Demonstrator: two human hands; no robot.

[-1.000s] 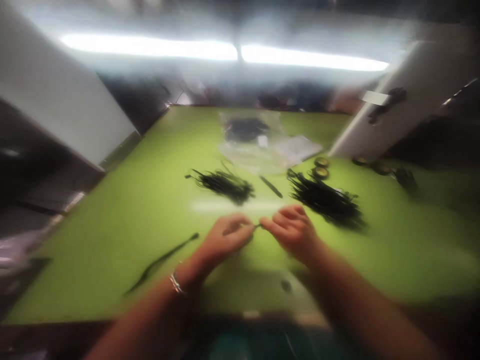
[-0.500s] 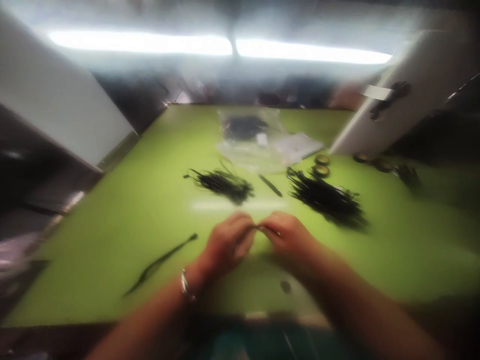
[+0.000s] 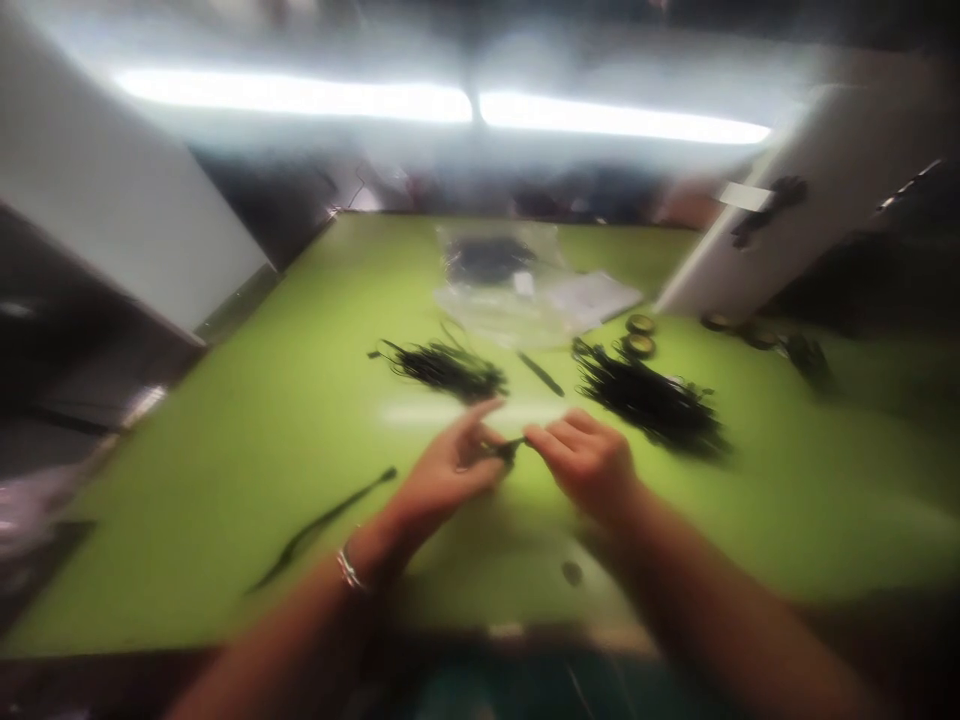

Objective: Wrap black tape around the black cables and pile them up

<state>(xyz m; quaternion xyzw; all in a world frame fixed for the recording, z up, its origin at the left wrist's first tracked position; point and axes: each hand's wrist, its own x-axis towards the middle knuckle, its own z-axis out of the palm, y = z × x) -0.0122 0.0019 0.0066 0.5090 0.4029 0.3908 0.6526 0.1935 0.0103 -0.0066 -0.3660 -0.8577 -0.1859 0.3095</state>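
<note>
Over the middle of the green table (image 3: 187, 480), my left hand (image 3: 448, 470) holds a small, thin black piece (image 3: 511, 448) between thumb and fingers, its index finger stretched away. My right hand (image 3: 589, 462) pinches the right end of the same piece, with its fingers curled. Blur hides exactly what the piece is. Beyond my left hand lies a bundle of thin black cables (image 3: 444, 368). A larger cable bundle (image 3: 649, 398) rests past my right hand. To the left of my left wrist, a single black cable (image 3: 322, 522) lies apart.
A slim black tool (image 3: 541, 374) lies between the bundles. Behind are two tape rolls (image 3: 639, 345), a clear plastic bag (image 3: 491, 310) with dark contents and a white sheet (image 3: 596, 297). Grey panels (image 3: 120, 190) flank the table. A dark round spot (image 3: 572, 573) shows near the front edge.
My hands have moved slightly apart, and the black piece now shows between them. The left index finger has lifted and straightened. The bundles and loose cable have stayed put.
</note>
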